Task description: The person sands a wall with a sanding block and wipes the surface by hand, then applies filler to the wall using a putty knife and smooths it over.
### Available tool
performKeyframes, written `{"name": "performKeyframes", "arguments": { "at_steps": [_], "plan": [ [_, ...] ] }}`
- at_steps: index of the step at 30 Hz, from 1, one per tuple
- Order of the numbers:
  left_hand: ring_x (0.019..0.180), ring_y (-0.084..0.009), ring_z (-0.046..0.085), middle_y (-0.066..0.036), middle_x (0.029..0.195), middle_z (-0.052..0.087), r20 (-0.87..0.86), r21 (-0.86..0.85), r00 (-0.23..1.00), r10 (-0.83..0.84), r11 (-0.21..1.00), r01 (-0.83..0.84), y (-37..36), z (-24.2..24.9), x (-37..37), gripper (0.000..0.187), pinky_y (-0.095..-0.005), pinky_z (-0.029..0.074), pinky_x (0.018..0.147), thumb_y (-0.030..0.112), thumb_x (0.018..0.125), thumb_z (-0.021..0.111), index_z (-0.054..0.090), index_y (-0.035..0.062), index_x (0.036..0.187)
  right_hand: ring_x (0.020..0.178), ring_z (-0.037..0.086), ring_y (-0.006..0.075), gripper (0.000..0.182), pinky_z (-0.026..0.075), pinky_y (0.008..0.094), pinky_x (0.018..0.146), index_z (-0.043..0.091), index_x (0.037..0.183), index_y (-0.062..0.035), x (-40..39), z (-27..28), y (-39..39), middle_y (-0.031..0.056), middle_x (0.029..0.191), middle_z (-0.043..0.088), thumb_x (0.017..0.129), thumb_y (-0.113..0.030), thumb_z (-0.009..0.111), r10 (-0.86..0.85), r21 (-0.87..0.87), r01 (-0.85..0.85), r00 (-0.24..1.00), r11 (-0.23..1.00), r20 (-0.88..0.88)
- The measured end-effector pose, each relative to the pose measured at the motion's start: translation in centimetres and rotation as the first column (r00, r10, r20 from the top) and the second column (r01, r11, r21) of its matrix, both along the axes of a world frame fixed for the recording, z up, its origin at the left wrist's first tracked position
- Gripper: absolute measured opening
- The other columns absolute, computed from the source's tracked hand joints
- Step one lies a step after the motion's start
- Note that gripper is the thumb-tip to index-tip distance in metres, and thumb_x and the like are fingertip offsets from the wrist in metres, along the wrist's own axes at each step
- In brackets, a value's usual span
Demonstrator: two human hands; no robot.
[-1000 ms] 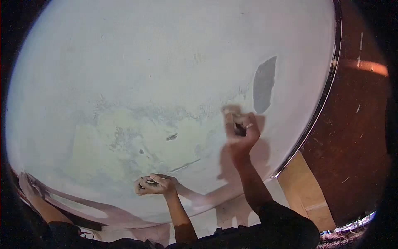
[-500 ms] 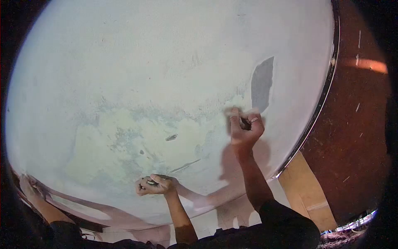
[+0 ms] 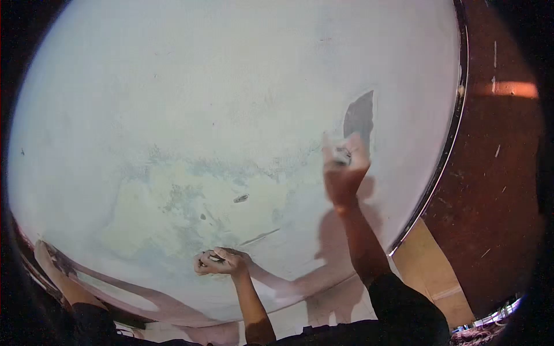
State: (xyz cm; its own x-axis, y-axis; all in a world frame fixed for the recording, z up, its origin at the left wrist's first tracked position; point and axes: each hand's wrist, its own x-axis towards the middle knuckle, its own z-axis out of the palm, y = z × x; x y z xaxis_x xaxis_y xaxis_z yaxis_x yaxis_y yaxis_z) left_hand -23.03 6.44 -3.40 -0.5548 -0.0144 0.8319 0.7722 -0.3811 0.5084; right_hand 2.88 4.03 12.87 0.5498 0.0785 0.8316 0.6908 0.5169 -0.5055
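My right hand [image 3: 347, 173] is closed and blurred at the fingertips, against a large pale surface [image 3: 231, 104] just below a dark grey pointed patch [image 3: 359, 112]. What its fingers hold, if anything, cannot be made out. Lower down, my left hand [image 3: 218, 262] is held close to the same surface with curled fingers and the thumb near them; their contents are hidden. Above it spreads a yellowish-green, mottled area [image 3: 262, 193]. A small dark mark [image 3: 240, 198] and a thin grey streak [image 3: 259, 236] lie within or beside it.
At the far left, another hand [image 3: 49, 262] with a dark sleeve touches the surface's edge; it appears to be another person's. A dark trim [image 3: 460, 109] borders the surface on the right. Beyond it are a scratched reddish-brown area [image 3: 490, 173] and a tan strip [image 3: 430, 268]. Arm shadows cross the lower part.
My right hand has moved up the surface and now overlaps the bottom of the grey patch. My left hand stays curled in nearly the same place. The view has shifted slightly.
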Motion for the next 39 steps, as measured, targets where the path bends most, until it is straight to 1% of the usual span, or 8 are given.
{"name": "performKeyframes", "arguments": {
  "at_steps": [3,6,7,10,11,14,22,39],
  "plan": [
    [0.100,-0.0303,0.033,-0.016,0.104,0.036,-0.002,-0.040,1.000,0.013,0.999,-0.013,-0.8,0.0,0.3,0.029,-0.0470,0.030,0.083,0.028,0.094,0.050,0.039,0.0038,0.082,0.058,0.039,0.0122,0.030,0.035,0.0290,0.052,0.047,0.068,-0.0029,-0.2,-0.5,-0.2,0.0046,0.062,0.044,0.074,-0.004,0.076,-0.017,0.083,0.007,0.992,0.997,0.126],
    [0.100,-0.0304,0.033,-0.017,0.105,0.036,0.044,-0.046,0.999,-0.022,0.999,0.024,-0.5,0.2,0.7,0.030,-0.0479,0.030,0.083,0.030,0.094,0.050,0.040,0.0033,0.082,0.059,0.042,0.0117,0.032,0.037,0.0282,0.053,0.047,0.069,-0.0020,0.1,0.2,-1.0,0.0047,0.065,0.050,0.075,-0.007,0.078,0.070,0.060,-0.074,0.996,0.995,0.060],
    [0.100,-0.0305,0.033,-0.018,0.105,0.036,0.055,-0.051,0.998,-0.038,0.998,0.041,-0.6,0.1,0.5,0.031,-0.0482,0.030,0.083,0.030,0.094,0.050,0.041,0.0032,0.082,0.061,0.044,0.0121,0.033,0.038,0.0290,0.054,0.047,0.070,-0.0022,0.5,1.4,-1.3,0.0060,0.067,0.052,0.075,-0.009,0.079,0.098,-0.070,-0.107,0.988,0.992,-0.121],
    [0.100,-0.0305,0.033,-0.018,0.105,0.037,0.073,0.005,0.993,-0.094,0.996,0.094,-0.6,0.4,0.7,0.031,-0.0483,0.029,0.084,0.030,0.093,0.050,0.041,0.0029,0.082,0.061,0.044,0.0126,0.032,0.038,0.0298,0.053,0.046,0.068,-0.0020,-1.5,-0.8,-0.7,0.0068,0.065,0.049,0.078,-0.007,0.076,0.043,-0.012,-0.044,0.998,0.999,-0.049],
    [0.100,-0.0305,0.033,-0.018,0.105,0.036,-0.010,-0.079,1.000,0.013,0.997,-0.014,-0.7,-0.1,0.1,0.030,-0.0478,0.029,0.085,0.030,0.093,0.051,0.041,0.0031,0.082,0.061,0.046,0.0134,0.029,0.039,0.0288,0.055,0.049,0.069,-0.0014,-1.1,-1.3,-0.5,0.0079,0.065,0.048,0.079,-0.006,0.075,-0.124,0.054,0.115,0.968,0.992,0.217],
    [0.102,-0.0305,0.034,-0.016,0.109,0.034,0.035,-0.037,0.999,-0.023,0.999,0.024,0.2,-1.0,0.0,0.040,-0.0473,0.030,0.089,0.040,0.094,0.049,0.041,0.0014,0.086,0.062,0.049,0.0148,0.025,0.042,0.0265,0.059,0.051,0.071,-0.0011,1.0,3.2,-1.4,0.0079,0.066,0.050,0.078,-0.004,0.074,0.033,0.016,-0.032,0.999,0.999,-0.022],
    [0.102,-0.0319,0.034,-0.018,0.104,0.036,-0.003,-0.075,1.000,-0.003,0.997,0.003,-0.1,-0.6,-0.1,0.037,-0.0498,0.028,0.089,0.037,0.092,0.051,0.043,0.0017,0.087,0.062,0.054,0.0175,0.021,0.043,0.0315,0.058,0.053,0.073,-0.0011,0.6,2.9,-1.5,0.0089,0.069,0.053,0.078,-0.005,0.073,-0.151,0.049,0.145,0.978,0.988,0.142],
    [0.102,-0.0310,0.035,-0.017,0.103,0.038,0.006,-0.033,1.000,-0.016,0.999,0.016,-0.2,-0.2,0.3,0.038,-0.0475,0.027,0.090,0.038,0.094,0.047,0.045,0.0006,0.085,0.056,0.048,0.0213,0.022,0.040,0.0309,0.054,0.050,0.070,-0.0002,-0.3,2.0,-0.7,0.0098,0.066,0.046,0.078,-0.001,0.071,-0.080,0.114,0.072,0.995,0.991,0.061]
  ]
}}
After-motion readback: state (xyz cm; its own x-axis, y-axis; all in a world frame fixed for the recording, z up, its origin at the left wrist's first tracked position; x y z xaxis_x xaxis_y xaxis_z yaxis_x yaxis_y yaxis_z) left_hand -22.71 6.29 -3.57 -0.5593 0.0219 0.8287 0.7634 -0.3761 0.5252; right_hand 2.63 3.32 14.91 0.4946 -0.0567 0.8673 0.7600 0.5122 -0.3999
